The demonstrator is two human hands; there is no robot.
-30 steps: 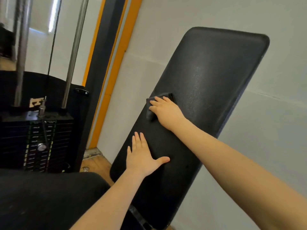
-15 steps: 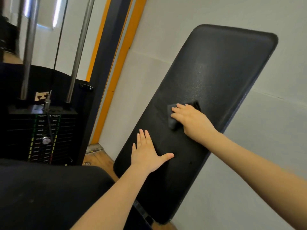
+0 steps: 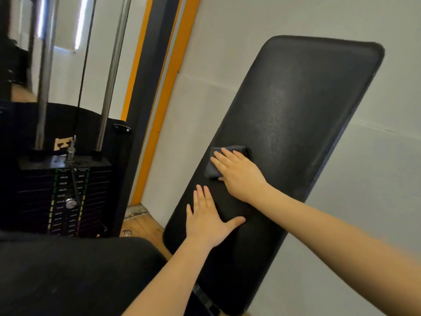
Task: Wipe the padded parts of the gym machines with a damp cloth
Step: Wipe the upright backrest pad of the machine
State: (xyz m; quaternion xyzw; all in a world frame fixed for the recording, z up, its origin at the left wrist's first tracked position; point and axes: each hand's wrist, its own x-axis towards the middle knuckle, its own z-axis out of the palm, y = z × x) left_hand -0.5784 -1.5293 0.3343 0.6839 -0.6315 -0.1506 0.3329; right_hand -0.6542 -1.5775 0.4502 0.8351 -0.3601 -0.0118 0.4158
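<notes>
Now right hand (image 3: 239, 176) slid cloth (image 3: 227, 156) leftward on backrest pad (image 3: 296, 115) (left hand (image 3: 208, 218) unmoved).

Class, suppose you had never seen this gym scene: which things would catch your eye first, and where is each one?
First the tall black back pad, tilted against the pale wall at centre right. On it, the right hand presses a dark folded cloth flat near the pad's middle, while the left hand rests spread just below. At far left stands a weight stack with two steel guide rods, beside an orange strip on the wall.
</notes>
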